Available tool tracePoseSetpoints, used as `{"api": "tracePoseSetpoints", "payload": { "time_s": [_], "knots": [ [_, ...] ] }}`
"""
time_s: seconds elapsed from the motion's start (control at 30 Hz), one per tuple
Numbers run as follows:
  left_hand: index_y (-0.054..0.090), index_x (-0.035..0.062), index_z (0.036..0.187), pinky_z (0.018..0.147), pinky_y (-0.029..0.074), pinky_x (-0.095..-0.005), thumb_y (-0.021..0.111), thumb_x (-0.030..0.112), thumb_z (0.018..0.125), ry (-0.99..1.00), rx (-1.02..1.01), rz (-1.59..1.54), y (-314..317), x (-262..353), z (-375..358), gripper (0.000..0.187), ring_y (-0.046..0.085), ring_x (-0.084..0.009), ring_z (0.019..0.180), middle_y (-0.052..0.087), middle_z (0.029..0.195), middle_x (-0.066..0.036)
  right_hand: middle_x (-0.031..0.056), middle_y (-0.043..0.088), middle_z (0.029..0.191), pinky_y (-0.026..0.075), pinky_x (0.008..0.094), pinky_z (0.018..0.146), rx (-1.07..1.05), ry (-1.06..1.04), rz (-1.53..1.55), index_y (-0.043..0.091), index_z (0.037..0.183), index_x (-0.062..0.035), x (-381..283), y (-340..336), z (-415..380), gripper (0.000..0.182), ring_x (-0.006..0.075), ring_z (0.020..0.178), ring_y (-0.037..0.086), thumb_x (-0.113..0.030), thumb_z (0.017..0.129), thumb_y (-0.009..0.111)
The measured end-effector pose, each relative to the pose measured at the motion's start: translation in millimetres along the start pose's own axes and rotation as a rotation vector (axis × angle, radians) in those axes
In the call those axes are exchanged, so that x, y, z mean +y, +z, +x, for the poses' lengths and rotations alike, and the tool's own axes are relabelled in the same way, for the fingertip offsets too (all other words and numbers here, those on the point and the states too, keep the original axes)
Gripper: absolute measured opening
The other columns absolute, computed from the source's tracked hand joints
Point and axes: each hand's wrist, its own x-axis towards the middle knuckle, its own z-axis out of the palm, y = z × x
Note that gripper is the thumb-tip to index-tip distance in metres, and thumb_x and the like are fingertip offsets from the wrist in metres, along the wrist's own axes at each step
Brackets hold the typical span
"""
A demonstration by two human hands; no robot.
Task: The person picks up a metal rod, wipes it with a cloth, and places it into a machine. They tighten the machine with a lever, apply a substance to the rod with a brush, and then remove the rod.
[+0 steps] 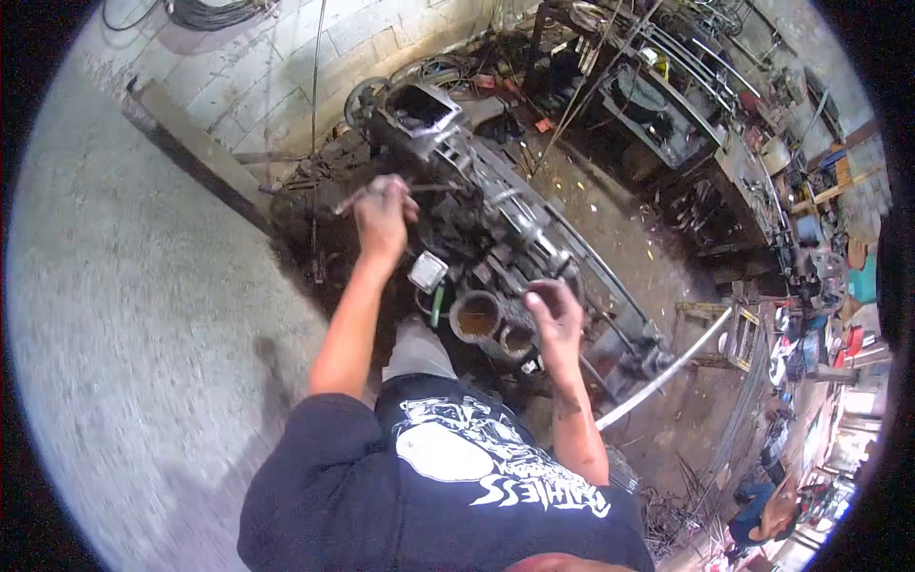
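Note:
A long greasy metal machine (515,214) runs diagonally across the middle of the view. My left hand (383,205) is raised at the machine's left side, closed around a thin metal rod (348,203). On the other side, my right hand (556,315) is over the machine's lower part, fingers curled and blurred; whether it holds anything is too unclear to tell. Two round cans (476,316) with brownish contents stand between my hands, the smaller one (516,338) nearer my right hand. A pale square box (427,272) and a green object (437,305) lie left of them.
A metal beam (195,153) stands at the left by the block wall (276,76). A cluttered workbench (667,124) fills the upper right. A long pale bar (667,372) slants beside my right forearm. Another person (777,510) is at the lower right.

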Motion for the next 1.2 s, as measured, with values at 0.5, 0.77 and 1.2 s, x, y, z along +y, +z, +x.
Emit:
{"api": "tracePoseSetpoints", "payload": {
  "time_s": [0.5, 0.77, 1.2],
  "knots": [
    [0.047, 0.0092, 0.133, 0.071, 0.054, -0.0347, 0.067, 0.01, 0.082, 0.15, -0.697, 0.25, -107.9, -99.2, 172.0, 0.055, 0.068, -0.0254, 0.077, 0.067, 0.099, -0.014, 0.0073, 0.058, 0.072, 0.047, 0.0279, 0.04, 0.095, 0.517, 0.107, 0.041, 0.136, 0.0024, 10.2, 227.9, 269.9, 0.047, 0.0109, 0.044, 0.047, -0.007, 0.09, 0.04],
    [0.048, 0.0092, 0.132, 0.068, 0.051, -0.0308, 0.059, 0.007, 0.088, 0.063, -0.381, 0.245, -115.9, -178.3, 299.5, 0.046, 0.063, -0.0161, 0.074, 0.066, 0.091, -0.01, 0.0219, 0.063, 0.071, 0.05, 0.0386, 0.063, 0.156, 0.192, -0.468, 0.06, 0.106, 0.0052, 65.4, 262.6, 320.1, 0.031, 0.0274, 0.065, 0.064, -0.009, 0.085, 0.043],
    [0.05, 0.0073, 0.13, 0.103, 0.036, -0.0459, 0.064, 0.032, 0.085, 0.643, -0.505, 1.021, -21.4, -299.8, 456.2, 0.052, 0.036, -0.0349, 0.131, 0.044, 0.136, -0.016, 0.0357, 0.06, 0.094, 0.045, 0.0467, 0.087, 0.07, 0.377, -0.785, 0.057, 0.112, 0.0085, 2.5, 267.7, 330.4, 0.038, 0.0481, 0.095, 0.059, -0.003, 0.079, 0.042]
  ]
}}
